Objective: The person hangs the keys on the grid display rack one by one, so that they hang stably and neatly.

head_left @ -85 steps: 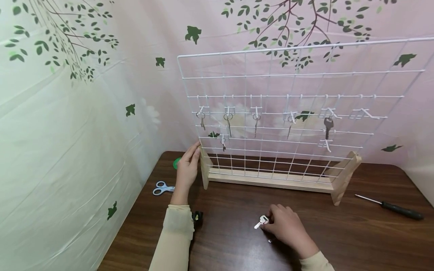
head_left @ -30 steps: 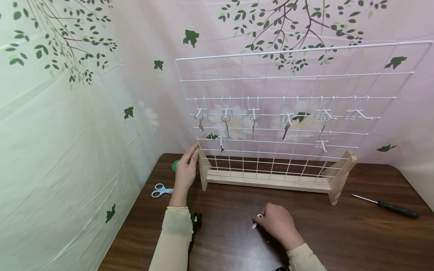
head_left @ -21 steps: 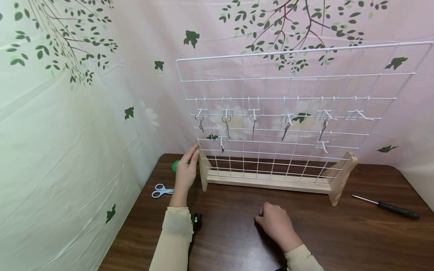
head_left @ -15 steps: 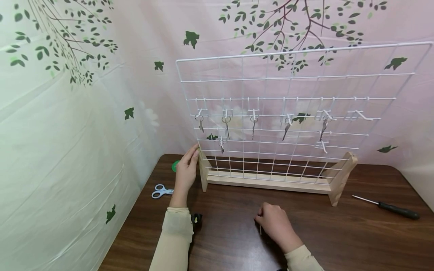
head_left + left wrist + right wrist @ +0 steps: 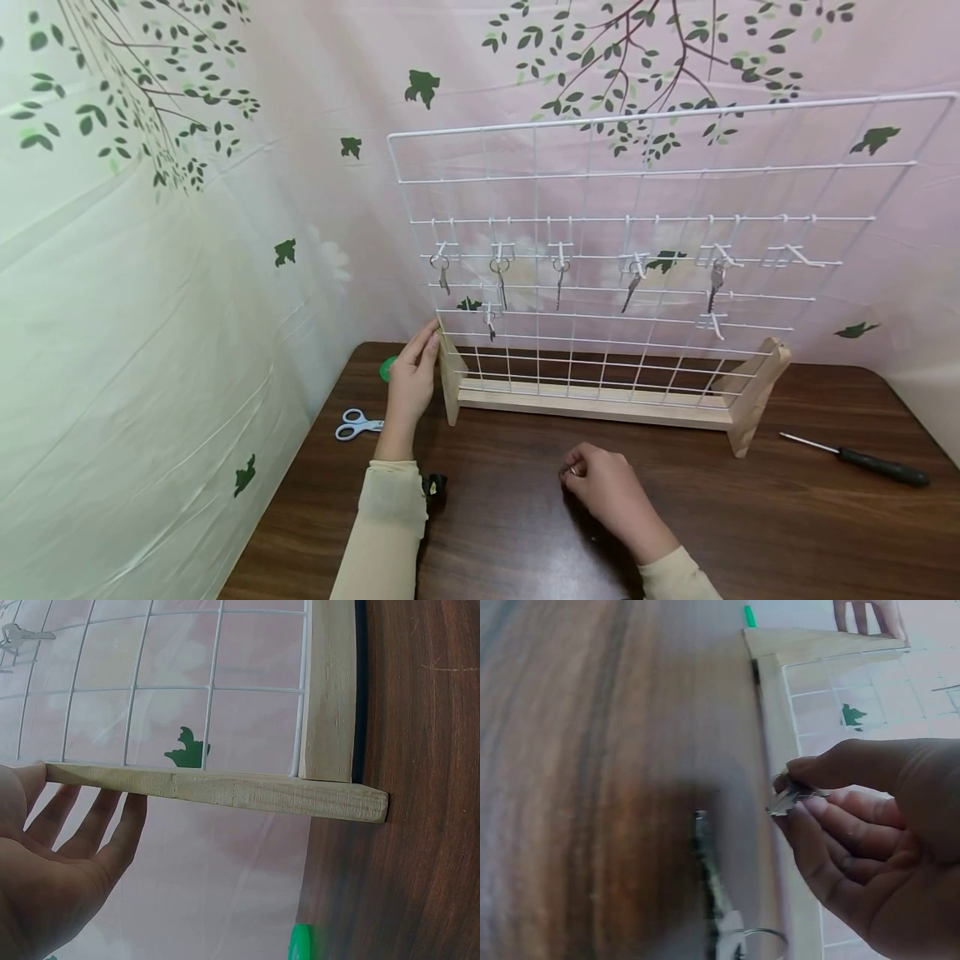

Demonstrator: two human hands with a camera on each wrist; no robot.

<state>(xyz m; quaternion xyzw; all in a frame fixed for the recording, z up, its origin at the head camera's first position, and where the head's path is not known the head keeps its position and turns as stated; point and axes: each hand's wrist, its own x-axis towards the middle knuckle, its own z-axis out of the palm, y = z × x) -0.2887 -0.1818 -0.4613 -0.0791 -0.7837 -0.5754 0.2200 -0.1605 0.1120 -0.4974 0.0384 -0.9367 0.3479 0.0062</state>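
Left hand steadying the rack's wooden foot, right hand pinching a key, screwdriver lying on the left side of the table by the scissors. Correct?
Not quite. The left hand rests on the rack's wooden foot and the right hand pinches a key, but the screwdriver lies on the right side of the table, far from the scissors, which are on the left. The head view shows this.

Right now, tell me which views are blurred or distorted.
Head view: sharp, but wide-angle bends the wire rack. Left wrist view: clear on the wooden foot. Right wrist view: table smeared with blur; the key in the right hand is soft.
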